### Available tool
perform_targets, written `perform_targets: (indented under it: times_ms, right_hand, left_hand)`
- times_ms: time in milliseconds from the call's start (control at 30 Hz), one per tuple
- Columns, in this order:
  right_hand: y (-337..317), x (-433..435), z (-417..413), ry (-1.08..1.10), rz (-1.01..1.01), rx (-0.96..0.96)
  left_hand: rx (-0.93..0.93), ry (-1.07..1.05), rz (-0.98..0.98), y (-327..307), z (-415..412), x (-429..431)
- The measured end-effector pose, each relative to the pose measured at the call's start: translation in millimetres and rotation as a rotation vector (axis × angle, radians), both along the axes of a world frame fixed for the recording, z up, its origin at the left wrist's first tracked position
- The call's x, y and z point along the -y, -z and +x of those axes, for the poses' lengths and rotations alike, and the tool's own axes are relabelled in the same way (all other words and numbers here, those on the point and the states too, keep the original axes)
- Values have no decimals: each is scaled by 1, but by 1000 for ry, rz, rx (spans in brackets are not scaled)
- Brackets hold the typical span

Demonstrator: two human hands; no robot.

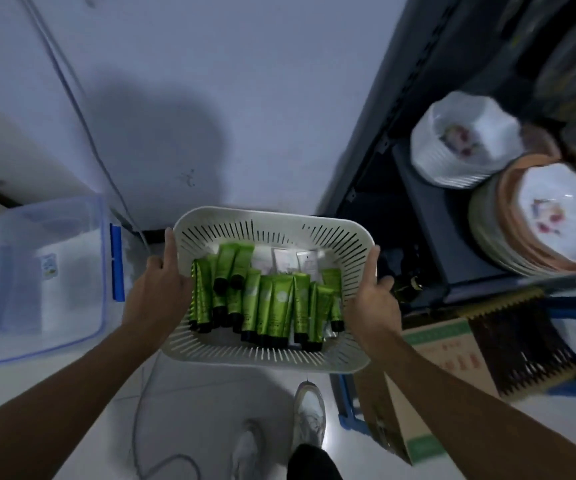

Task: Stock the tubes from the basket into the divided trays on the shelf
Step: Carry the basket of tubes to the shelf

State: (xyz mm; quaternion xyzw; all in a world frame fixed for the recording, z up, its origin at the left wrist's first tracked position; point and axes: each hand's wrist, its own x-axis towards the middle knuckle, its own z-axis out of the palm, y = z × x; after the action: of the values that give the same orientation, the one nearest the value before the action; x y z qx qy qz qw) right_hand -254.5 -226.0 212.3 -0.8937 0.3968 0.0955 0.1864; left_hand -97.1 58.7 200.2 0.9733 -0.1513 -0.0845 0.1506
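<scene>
Green tubes (265, 303) with black caps lie heaped across the bottom of the white slotted basket (262, 213), most crowded toward its near edge, with a few pale sachets behind them by the far edge. The left hand (156, 292) grips the basket's left rim and the right hand (373, 299) grips the right rim, thumbs along the top edge, so the basket hangs in the air above the floor. This looks like the carrying step: nothing seems stocked yet, and no divided tray shows. Next the basket probably needs bringing round to the dark shelf (428, 244) on the right, then resting somewhere to free a hand for picking. Room is tight there: stacked plates (556, 220) and bowls (466, 150) crowd the shelf's front edge, a cardboard box (431, 375) stands below, a clear bin (44, 271) sits left, and a cable (141, 410) trails across the floor by the feet
</scene>
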Motion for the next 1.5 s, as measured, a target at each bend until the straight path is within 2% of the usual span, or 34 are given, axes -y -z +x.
perform_targets:
  times_ms: [200, 367, 500, 567, 667, 733, 1000, 1200, 1500]
  right_hand:
    - [-76, -36, -86, 1, -54, -60]
    - [-110, -58, -163, 68, -130, -86]
    - [-134, -67, -239, 149, -168, -122]
    - [-143, -64, -276, 221, -147, -120]
    - [-154, -51, -329, 331, -149, -137]
    - [-161, -39, -361, 398, -161, -143]
    - [-176, 39, -496, 596, -207, -78]
    - [-182, 126, -579, 671, -227, -74]
    - [-169, 257, -655, 761, -205, -101]
  left_hand:
    - [18, 83, 52, -75, -64, -29]
    - [35, 210, 81, -103, -114, -35]
    - [-63, 246, 80, -126, -161, -7]
    - [-111, 267, 96, -140, -186, 15]
    - [-34, 490, 98, -142, -220, 48]
    - [-9, 567, 78, -137, -238, 73]
    - [-76, 612, 29, -152, -347, 210]
    - [-30, 667, 45, -153, -422, 313]
    - [-92, 749, 46, -156, -487, 474]
